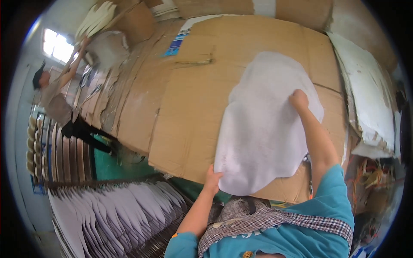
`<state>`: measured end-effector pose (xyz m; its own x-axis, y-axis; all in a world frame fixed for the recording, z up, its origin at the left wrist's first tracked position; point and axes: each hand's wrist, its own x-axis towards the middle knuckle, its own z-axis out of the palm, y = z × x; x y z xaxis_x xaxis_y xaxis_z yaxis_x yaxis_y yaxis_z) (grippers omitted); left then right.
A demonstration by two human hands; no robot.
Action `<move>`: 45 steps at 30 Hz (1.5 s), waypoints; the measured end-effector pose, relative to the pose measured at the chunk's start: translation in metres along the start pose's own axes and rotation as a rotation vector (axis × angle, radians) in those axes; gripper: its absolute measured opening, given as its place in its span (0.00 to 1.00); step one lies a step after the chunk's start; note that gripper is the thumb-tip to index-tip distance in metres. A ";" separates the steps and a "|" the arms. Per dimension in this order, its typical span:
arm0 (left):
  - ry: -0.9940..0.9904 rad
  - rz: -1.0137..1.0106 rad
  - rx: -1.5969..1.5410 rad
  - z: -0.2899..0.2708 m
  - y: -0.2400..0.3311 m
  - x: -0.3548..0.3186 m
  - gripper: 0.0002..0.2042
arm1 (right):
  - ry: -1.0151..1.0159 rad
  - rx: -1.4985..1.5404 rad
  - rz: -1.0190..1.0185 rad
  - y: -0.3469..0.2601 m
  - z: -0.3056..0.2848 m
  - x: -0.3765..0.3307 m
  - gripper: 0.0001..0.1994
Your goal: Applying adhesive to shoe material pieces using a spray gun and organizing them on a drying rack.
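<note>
A large pale grey panel with a rounded, wavy outline and a soft-looking surface lies in front of me on a cardboard-covered table. My left hand is closed around its near left edge, thumb on top. Farther up, my right hand rests in a fist on the panel's right side. Whatever the right fingers hold, if anything, is hidden under the hand. Beside my right forearm, at the table's near edge, a slim metal tool with an orange part is partly covered.
Several similar pale panels stand close together in a rack at the lower left. Beyond them are stacked curved brown panels. At the far left a person reaches up toward pale pieces. White sheets lie right of the table.
</note>
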<state>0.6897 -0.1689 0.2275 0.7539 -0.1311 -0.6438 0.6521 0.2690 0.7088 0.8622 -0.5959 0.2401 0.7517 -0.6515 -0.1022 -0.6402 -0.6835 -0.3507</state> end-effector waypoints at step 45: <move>1.659 0.253 0.165 -0.403 0.317 -0.731 0.26 | -0.816 1.365 -1.406 -0.829 -0.068 -0.731 0.12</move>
<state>0.3132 0.3968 0.8061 0.0113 0.9996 -0.0277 0.6184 0.0148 0.7857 0.8325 0.4248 0.6690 0.6308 0.4680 0.6190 0.4809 0.3902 -0.7851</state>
